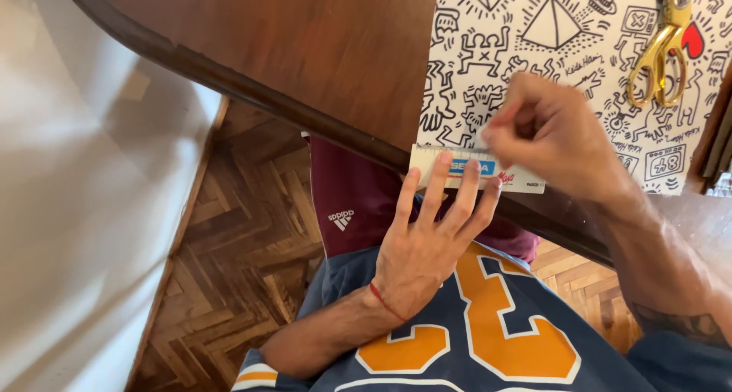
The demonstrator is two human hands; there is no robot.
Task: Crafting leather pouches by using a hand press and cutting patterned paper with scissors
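Observation:
A white sheet with black doodle drawings [557, 49] lies on a dark wooden table [305, 49]. A white ruler [526, 180] rests along the sheet's near edge at the table's rim. My left hand [431, 239] presses flat on the ruler with its fingers spread. My right hand [557, 133] is closed in a pinch just above the ruler, as if gripping something thin; what it holds is hidden by the fingers.
Gold-coloured scissors [662, 53] lie on the sheet at the upper right. Below the table edge are my maroon shorts [351, 201], a blue and orange shirt [488, 338] and herringbone parquet floor [244, 262]. A pale wall [69, 209] fills the left side.

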